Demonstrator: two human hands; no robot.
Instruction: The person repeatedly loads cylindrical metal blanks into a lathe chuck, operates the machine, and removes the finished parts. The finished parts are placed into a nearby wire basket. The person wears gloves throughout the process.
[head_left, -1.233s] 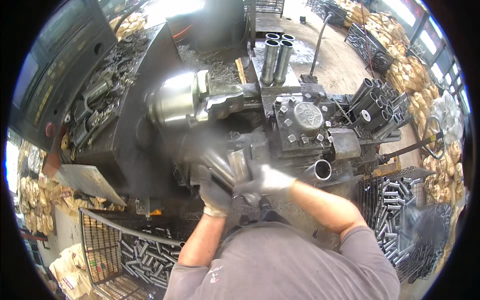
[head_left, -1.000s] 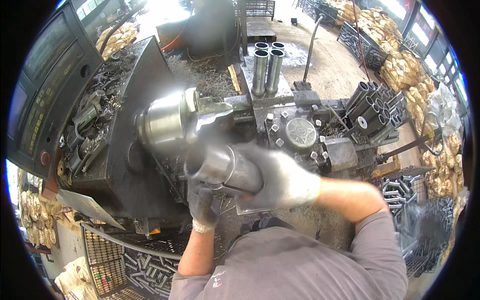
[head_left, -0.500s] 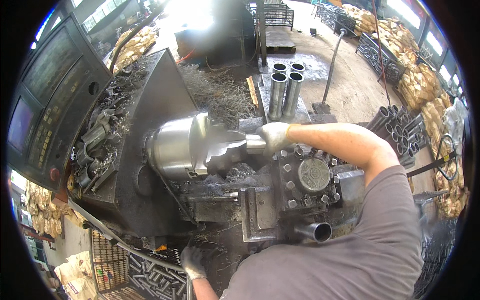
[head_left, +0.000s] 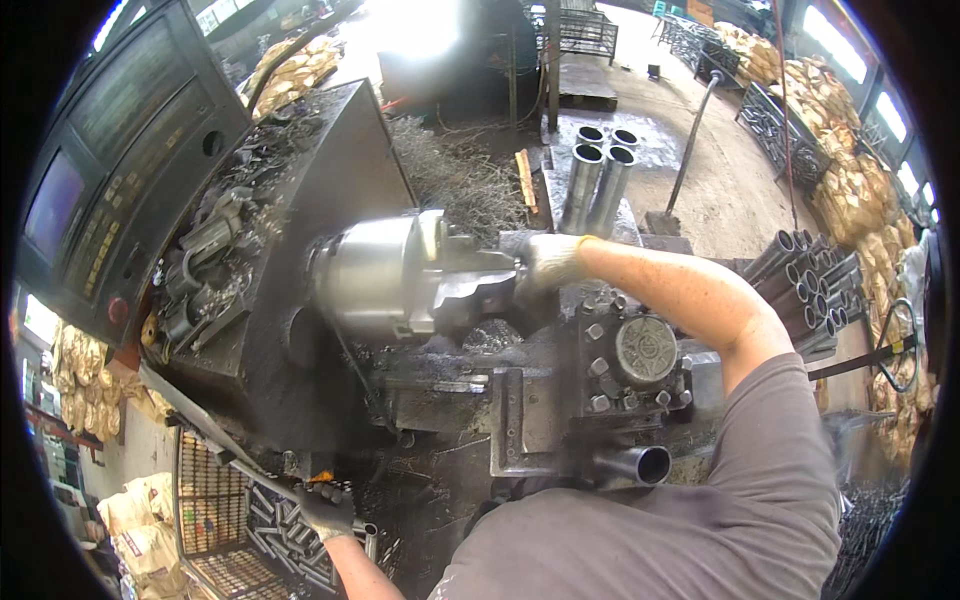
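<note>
My right hand, in a pale glove, is closed around the outer end of a metal workpiece at the lathe chuck's jaws; the glove hides most of that piece. The shiny chuck and its stepped jaws are to the left of the hand. Low on the left, my left hand, in a darkened glove, lies over the edge of a wire crate of short metal tubes. Its dark fingers are blurred, so their grip is unclear. One tube end shows beside its wrist.
Right of the chuck sits a bolted tool turret, with a thick tube below it. Several upright tubes stand behind; more are stacked at right. A control panel and a dark machine housing fill the left.
My left hand has moved left to the crate's edge. My right hand is closer to the chuck jaws, and the bright cylinder seen between them earlier is now hidden. The view has shifted slightly.
</note>
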